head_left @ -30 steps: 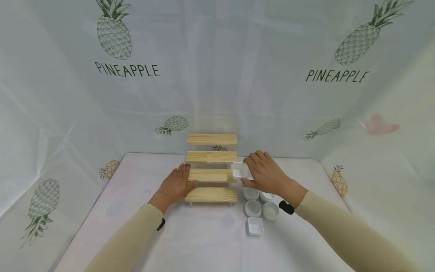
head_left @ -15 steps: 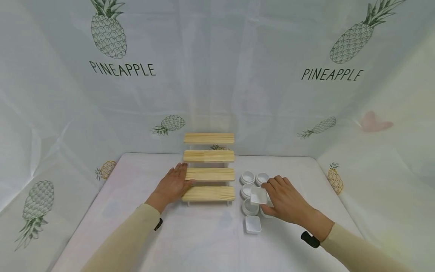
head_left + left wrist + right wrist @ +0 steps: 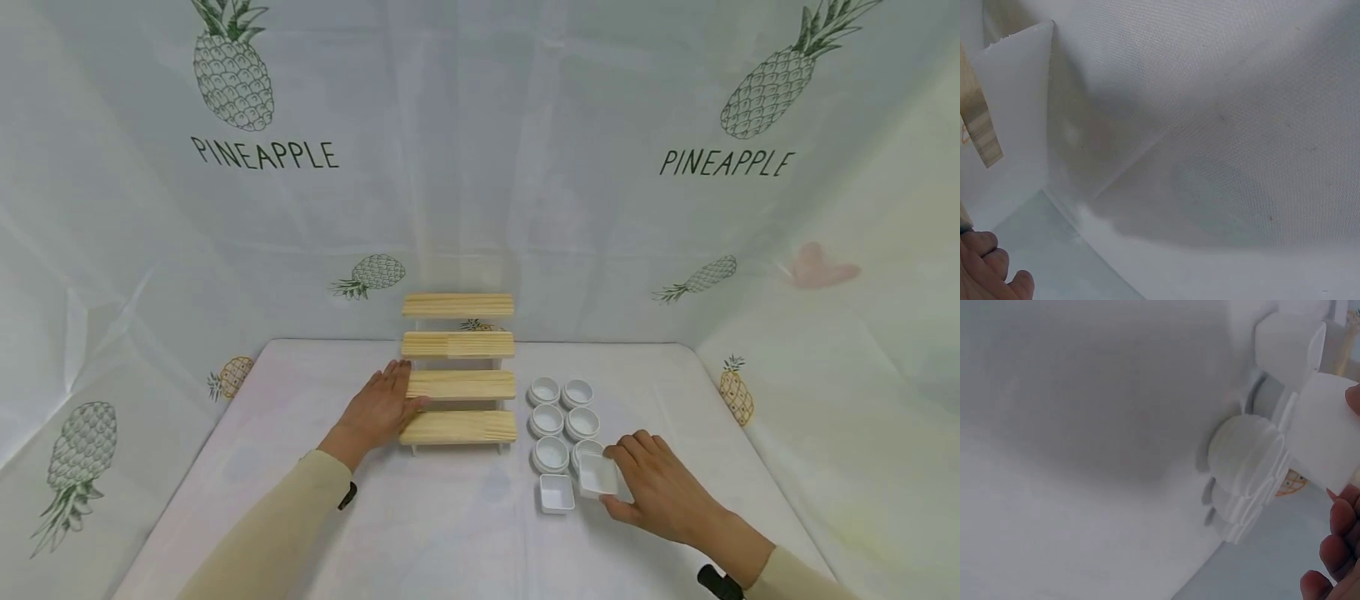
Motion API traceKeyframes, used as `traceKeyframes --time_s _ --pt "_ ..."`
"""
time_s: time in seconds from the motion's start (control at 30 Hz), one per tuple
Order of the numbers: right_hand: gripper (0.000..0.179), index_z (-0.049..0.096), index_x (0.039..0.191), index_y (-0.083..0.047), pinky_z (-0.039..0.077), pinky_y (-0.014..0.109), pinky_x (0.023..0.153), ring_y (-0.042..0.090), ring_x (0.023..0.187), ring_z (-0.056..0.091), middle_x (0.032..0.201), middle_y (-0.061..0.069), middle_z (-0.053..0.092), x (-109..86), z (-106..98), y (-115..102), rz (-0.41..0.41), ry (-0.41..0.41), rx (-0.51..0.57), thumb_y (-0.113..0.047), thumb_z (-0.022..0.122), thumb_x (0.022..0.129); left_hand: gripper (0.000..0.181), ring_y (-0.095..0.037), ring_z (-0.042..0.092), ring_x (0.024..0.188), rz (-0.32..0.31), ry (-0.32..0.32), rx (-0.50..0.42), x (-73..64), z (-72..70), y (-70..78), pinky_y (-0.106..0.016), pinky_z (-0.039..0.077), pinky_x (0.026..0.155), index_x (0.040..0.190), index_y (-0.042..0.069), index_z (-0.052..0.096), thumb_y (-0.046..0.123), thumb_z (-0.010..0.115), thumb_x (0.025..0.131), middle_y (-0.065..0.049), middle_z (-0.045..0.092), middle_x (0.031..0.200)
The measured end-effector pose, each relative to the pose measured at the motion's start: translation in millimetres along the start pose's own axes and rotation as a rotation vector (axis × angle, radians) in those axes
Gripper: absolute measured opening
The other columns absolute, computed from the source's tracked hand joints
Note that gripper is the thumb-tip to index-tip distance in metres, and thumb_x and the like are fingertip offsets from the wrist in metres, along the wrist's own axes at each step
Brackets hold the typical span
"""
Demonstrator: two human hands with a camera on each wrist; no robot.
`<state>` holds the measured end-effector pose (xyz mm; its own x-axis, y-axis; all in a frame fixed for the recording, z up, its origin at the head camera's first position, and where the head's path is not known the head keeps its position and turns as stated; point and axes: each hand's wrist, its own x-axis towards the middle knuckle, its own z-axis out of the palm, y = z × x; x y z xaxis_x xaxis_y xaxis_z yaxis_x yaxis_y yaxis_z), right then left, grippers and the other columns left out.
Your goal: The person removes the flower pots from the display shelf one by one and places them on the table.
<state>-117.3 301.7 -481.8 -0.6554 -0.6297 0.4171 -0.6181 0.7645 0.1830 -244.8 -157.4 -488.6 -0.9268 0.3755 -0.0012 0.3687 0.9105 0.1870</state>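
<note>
A tiered stand with pale wooden shelves and white supports stands at the back of the table. My left hand holds the left end of its second-lowest shelf, thumb in front and fingers behind; the left wrist view shows only curled fingers beside a shelf edge. My right hand pinches a small white square dish between thumb and fingers, tilted, close above the table. Beside it another white square dish stands on the table. Behind them are several round white ribbed bowls in two columns.
A white cloth covers the table. Behind and at both sides hangs a pale curtain printed with pineapples. The bowls stand just right of the stand, with a narrow gap between.
My right hand has carried the square dish from beside the stand, over the round bowls, to the near right, beside the other square dish. The left hand stays at the stand.
</note>
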Motion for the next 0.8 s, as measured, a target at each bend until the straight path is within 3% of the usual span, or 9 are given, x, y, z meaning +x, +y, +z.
traceKeyframes --time_s 0.33,0.8 --pt "0.057 0.067 0.110 -0.010 0.044 0.030 0.074 0.011 0.090 0.046 0.098 -0.006 0.059 -23.5 22 -8 0.018 0.007 0.054 -0.045 0.088 0.072 0.088 -0.041 0.020 0.162 0.014 0.014 -0.010 -0.8 -0.2 -1.2 -0.056 0.021 0.132 0.165 -0.009 0.016 0.058 0.036 0.112 -0.027 0.023 0.171" --pt "0.060 0.068 0.113 -0.007 0.047 0.033 0.075 0.014 0.092 0.048 0.100 -0.001 0.061 -28.0 40 -7 0.002 -0.014 0.029 -0.047 0.089 0.074 0.087 -0.040 0.020 0.162 0.017 0.019 0.002 0.3 1.3 -1.3 -0.056 0.021 0.132 0.165 -0.008 0.016 0.057 0.037 0.112 -0.027 0.023 0.172"
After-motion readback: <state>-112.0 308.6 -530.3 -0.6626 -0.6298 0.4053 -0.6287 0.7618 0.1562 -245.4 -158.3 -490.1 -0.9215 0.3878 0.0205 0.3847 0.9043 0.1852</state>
